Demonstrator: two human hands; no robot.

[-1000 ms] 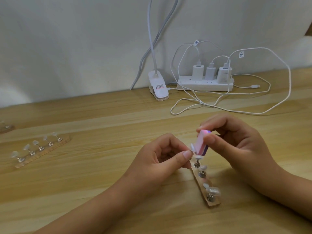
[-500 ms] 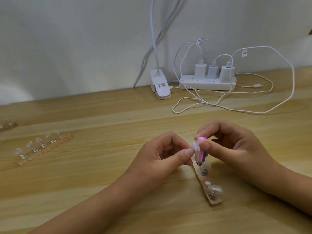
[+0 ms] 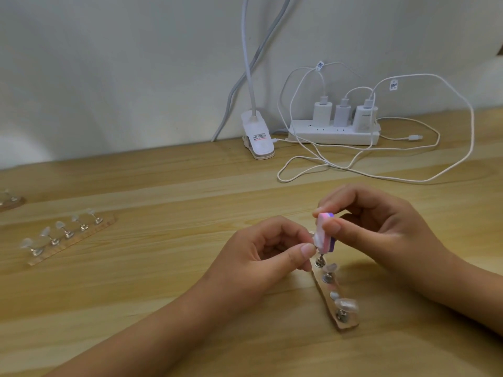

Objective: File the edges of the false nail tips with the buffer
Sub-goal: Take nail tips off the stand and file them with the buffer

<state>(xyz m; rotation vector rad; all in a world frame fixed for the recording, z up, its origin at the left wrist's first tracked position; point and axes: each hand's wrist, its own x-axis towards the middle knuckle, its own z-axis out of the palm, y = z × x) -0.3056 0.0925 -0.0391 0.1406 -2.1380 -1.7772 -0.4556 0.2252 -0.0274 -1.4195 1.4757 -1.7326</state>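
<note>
A small pink and purple buffer block [image 3: 406,232] stands nearly upright, pinched between thumb and fingers of my right hand [image 3: 381,229]. Its pink face rests against a clear nail tip [image 3: 398,238] at the far end of a wooden holder strip [image 3: 344,322]. My left hand [image 3: 261,257] pinches that nail tip and its metal stand from the left. Further clear tips [image 3: 346,304] sit on stands along the strip toward me.
A second strip [image 3: 68,238] with several clear nail tips lies at the left, and part of another strip [image 3: 11,201] at the far left edge. At the back stand a white clip lamp [image 3: 257,134] and a power strip [image 3: 333,130] with chargers and loose cables [image 3: 408,178].
The buffer has slid down and back up slightly against the far nail tip while both hands stay around it. The camera view has shifted a little.
</note>
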